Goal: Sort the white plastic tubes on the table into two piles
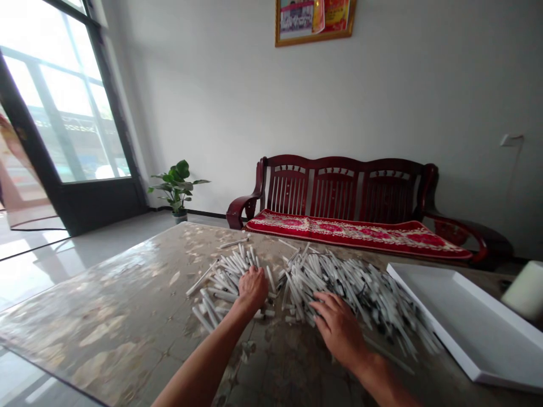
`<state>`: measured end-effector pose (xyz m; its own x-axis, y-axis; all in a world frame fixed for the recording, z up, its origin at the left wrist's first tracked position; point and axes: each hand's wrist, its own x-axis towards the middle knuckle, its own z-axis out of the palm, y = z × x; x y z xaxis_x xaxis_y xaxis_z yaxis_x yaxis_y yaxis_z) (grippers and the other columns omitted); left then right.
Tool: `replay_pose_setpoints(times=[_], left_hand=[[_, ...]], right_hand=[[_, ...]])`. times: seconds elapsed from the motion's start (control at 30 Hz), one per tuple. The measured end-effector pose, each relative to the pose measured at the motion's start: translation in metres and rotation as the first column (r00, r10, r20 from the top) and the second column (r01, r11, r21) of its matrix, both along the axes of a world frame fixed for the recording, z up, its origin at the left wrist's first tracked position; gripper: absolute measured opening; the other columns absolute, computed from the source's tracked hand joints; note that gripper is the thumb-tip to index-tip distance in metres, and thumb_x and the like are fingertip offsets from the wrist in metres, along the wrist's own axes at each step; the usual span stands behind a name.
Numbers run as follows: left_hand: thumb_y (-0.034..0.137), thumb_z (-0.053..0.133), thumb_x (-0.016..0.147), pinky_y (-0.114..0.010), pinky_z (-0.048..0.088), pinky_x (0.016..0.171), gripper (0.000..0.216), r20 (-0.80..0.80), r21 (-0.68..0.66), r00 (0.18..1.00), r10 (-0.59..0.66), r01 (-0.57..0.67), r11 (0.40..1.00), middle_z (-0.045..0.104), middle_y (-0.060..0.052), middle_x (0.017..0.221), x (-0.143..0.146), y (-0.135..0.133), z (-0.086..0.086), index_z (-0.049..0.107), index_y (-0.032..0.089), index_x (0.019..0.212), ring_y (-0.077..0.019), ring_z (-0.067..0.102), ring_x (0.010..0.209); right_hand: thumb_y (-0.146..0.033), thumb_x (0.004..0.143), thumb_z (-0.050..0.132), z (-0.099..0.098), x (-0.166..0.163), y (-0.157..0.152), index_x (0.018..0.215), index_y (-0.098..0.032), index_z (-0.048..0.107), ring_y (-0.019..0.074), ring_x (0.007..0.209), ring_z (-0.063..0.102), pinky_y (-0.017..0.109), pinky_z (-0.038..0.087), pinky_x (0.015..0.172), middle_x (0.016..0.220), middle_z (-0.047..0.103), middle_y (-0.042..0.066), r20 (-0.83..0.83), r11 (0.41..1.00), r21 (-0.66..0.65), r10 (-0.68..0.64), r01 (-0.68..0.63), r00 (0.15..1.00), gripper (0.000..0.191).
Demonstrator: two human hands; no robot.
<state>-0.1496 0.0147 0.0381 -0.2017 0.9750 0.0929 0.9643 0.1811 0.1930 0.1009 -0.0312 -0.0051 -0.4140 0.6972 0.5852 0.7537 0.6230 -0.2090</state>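
Note:
Many thin, whitish, pen-like plastic sticks lie on the table in two heaps. Into the smaller left heap (229, 271) reaches my left hand (253, 287), its fingers bent down and close together among the sticks. What the fingertips hold, if anything, is hidden. At the near left edge of the larger right heap (339, 280), some of its sticks showing dark parts, is my right hand (337, 328). Its fingers are stretched and apart, touching or just over the sticks, with nothing seen in its grip. A narrow gap separates the heaps.
A shallow white tray (487, 322) stands right of the larger heap, with a whitish cylinder (526, 291) beyond it. The patterned table (127, 305) has a glossy surface. Behind are a dark red wooden bench (335, 189), a potted plant (178, 183) and a glass door (80, 113).

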Motion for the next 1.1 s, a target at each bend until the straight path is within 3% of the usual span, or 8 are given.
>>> replay_pose_setpoints(times=[0.27,0.43,0.6,0.73,0.83,0.93,1.03,1.1], left_hand=[[0.013,0.045,0.089,-0.035,0.053,0.081,0.034,0.064,-0.123,0.988,0.144,-0.135,0.983,0.056,-0.022,0.130,0.006,0.019,-0.006,0.061,0.015,0.118,-0.0280,0.068,0.105],[0.015,0.040,0.092,-0.033,0.051,0.078,0.033,0.110,-0.140,0.981,0.159,-0.143,0.980,0.065,-0.020,0.117,0.007,0.016,-0.004,0.061,0.017,0.117,-0.0274,0.068,0.104],[0.012,0.037,0.092,-0.031,0.048,0.075,0.035,0.148,-0.054,0.982,0.117,-0.110,0.992,0.070,-0.014,0.113,0.013,0.002,-0.010,0.058,0.021,0.119,-0.0248,0.068,0.101],[0.016,0.043,0.092,-0.027,0.045,0.071,0.041,0.301,0.143,0.953,0.041,-0.088,0.986,0.070,-0.009,0.114,0.033,-0.012,-0.024,0.047,0.022,0.132,-0.0206,0.069,0.094],[0.020,0.049,0.093,-0.025,0.044,0.073,0.033,0.309,0.320,0.930,-0.199,0.096,0.943,0.071,-0.005,0.109,0.055,-0.023,-0.035,0.054,0.024,0.126,-0.0178,0.067,0.093],[0.024,0.052,0.094,-0.026,0.043,0.073,0.018,0.095,0.462,0.897,-0.432,0.344,0.817,0.070,-0.003,0.095,0.072,-0.032,-0.040,0.065,0.026,0.106,-0.0191,0.064,0.089],[0.028,0.057,0.093,-0.028,0.043,0.072,0.013,-0.058,0.528,0.844,-0.534,0.480,0.701,0.068,-0.002,0.083,0.079,-0.036,-0.039,0.069,0.027,0.098,-0.0195,0.060,0.081],[0.029,0.060,0.091,-0.029,0.042,0.072,0.011,-0.091,0.543,0.823,-0.561,0.514,0.665,0.067,-0.002,0.082,0.080,-0.036,-0.038,0.070,0.028,0.098,-0.0195,0.058,0.079]], right_hand=[[-0.001,0.081,0.048,-0.020,-0.027,-0.011,0.098,-0.022,0.072,0.0247,0.109,0.062,0.044,0.050,0.098,0.109,0.070,0.008,-0.187,0.999,0.030,0.041,-0.036,0.981,0.036],[-0.003,0.083,0.048,-0.025,-0.020,-0.009,0.094,-0.023,0.072,0.0242,0.105,0.063,0.042,0.051,0.096,0.105,0.071,0.007,-0.253,0.998,0.037,0.050,-0.042,0.966,0.034],[-0.007,0.085,0.047,-0.030,-0.013,-0.002,0.095,-0.024,0.073,0.0236,0.102,0.065,0.040,0.052,0.092,0.103,0.072,0.007,-0.335,0.999,0.031,0.022,-0.013,0.942,0.032],[-0.016,0.088,0.048,-0.032,-0.005,0.008,0.100,-0.023,0.073,0.0243,0.099,0.066,0.040,0.053,0.091,0.101,0.072,0.008,-0.429,1.000,0.005,0.003,0.000,0.904,0.028],[-0.031,0.091,0.050,-0.026,0.006,0.013,0.102,-0.022,0.072,0.0247,0.097,0.067,0.039,0.053,0.088,0.101,0.072,0.010,-0.581,0.994,-0.112,-0.076,0.014,0.811,0.027],[-0.050,0.089,0.053,-0.014,0.016,0.013,0.108,-0.020,0.069,0.0233,0.085,0.067,0.034,0.055,0.074,0.099,0.072,0.010,-0.756,0.954,-0.300,-0.244,0.009,0.607,0.039],[-0.063,0.084,0.054,-0.003,0.022,0.010,0.104,-0.020,0.066,0.0181,0.059,0.059,0.027,0.046,0.048,0.075,0.067,0.003,-0.836,0.900,-0.429,-0.363,-0.076,0.411,0.048],[-0.067,0.081,0.056,0.001,0.023,0.009,0.090,-0.021,0.064,0.0155,0.051,0.052,0.024,0.039,0.041,0.065,0.061,0.000,-0.849,0.878,-0.460,-0.391,-0.132,0.354,0.047]])
